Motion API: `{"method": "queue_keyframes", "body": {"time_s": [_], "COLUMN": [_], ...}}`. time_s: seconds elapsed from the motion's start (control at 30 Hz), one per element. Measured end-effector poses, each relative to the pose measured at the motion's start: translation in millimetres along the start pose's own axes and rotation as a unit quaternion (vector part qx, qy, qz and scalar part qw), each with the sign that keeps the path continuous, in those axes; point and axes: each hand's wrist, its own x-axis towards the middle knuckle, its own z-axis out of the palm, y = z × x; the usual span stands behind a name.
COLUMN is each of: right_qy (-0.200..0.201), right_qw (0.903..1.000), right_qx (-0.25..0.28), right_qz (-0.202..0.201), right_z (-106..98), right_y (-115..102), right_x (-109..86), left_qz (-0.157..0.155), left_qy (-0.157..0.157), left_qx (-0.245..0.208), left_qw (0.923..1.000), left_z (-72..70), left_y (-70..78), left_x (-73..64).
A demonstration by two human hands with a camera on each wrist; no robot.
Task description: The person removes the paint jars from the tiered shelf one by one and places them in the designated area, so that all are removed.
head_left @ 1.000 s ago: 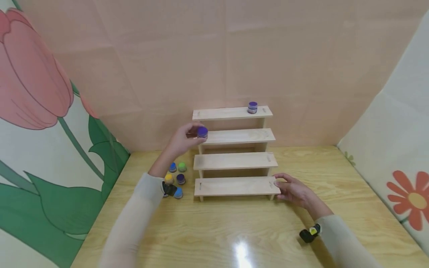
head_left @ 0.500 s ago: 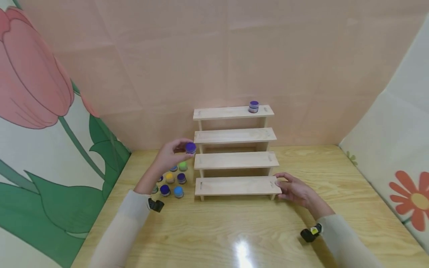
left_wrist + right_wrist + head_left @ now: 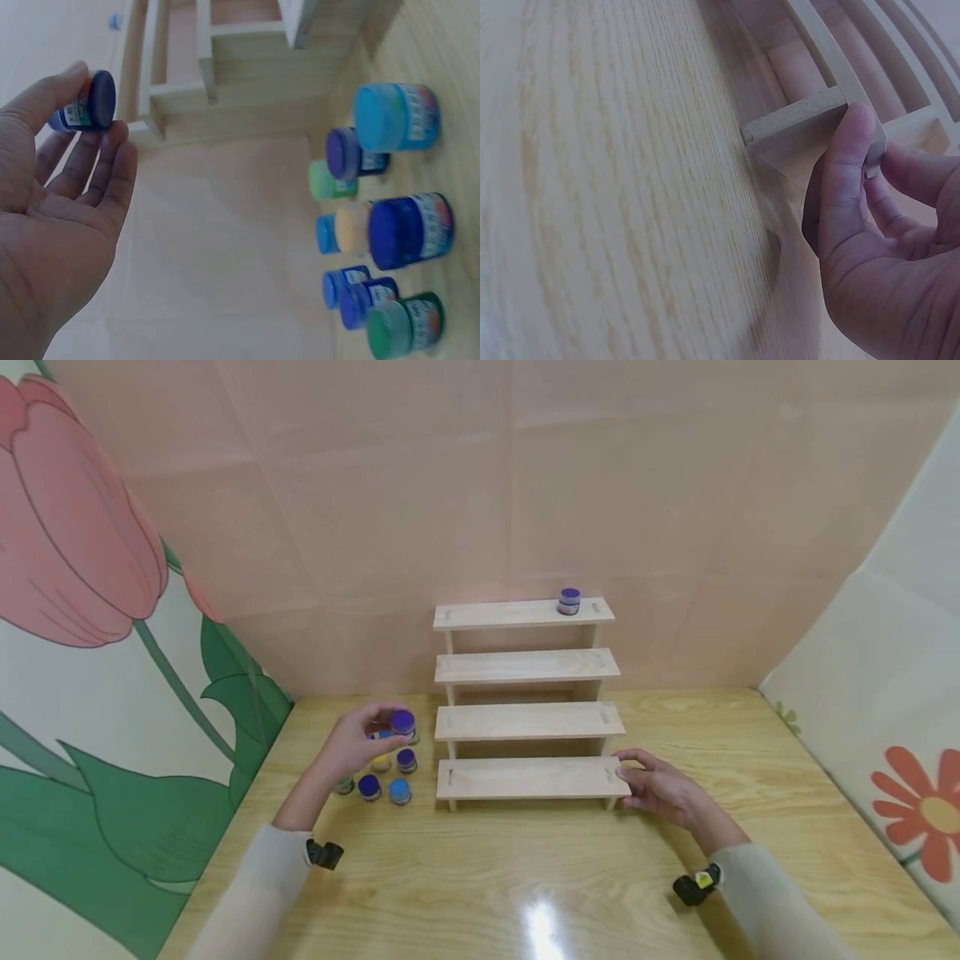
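Note:
My left hand pinches a small paint jar with a purple lid between thumb and fingers. It is held up over the group of jars left of the wooden tiered rack. In the left wrist view the held jar is tilted on its side relative to the camera, its label partly showing. My right hand grips the right end of the rack's lowest shelf; in the right wrist view thumb and fingers pinch the shelf corner. Another purple-lidded jar stands on the top shelf, toward its right end.
On the table left of the rack stand several paint jars, among them a light blue jar, a dark blue jar and a green jar. A pink backdrop rises behind the rack, with flower-printed panels at both sides.
My left hand has come down and to the left with the purple-lidded jar, from beside the upper shelves to over the group of jars. My right hand has stayed on the rack.

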Motion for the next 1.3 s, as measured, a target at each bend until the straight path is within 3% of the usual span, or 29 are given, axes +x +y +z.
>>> {"method": "queue_keyframes", "body": {"time_s": [0.33, 0.87, 1.3], "right_qy": [0.002, 0.001, -0.003], "right_qw": [1.0, 1.0, 1.0], "right_qx": [0.003, 0.002, 0.007], "right_qz": [-0.004, -0.003, -0.004], "right_z": [1, 1, 2], "right_y": [1, 0, 0], "right_x": [-0.8, -2.3, -2.4], "left_qz": [-0.043, -0.066, -0.059], "left_qy": [0.002, 0.005, -0.044], "left_qx": [-0.002, -0.008, -0.002], "left_qw": [0.9991, 0.9978, 0.9973], "left_z": [5.3, 15.7, 26.8], "left_y": [-19.1, -57.3, -78.4], "left_x": [-27.9, -57.8, -70.6]}}
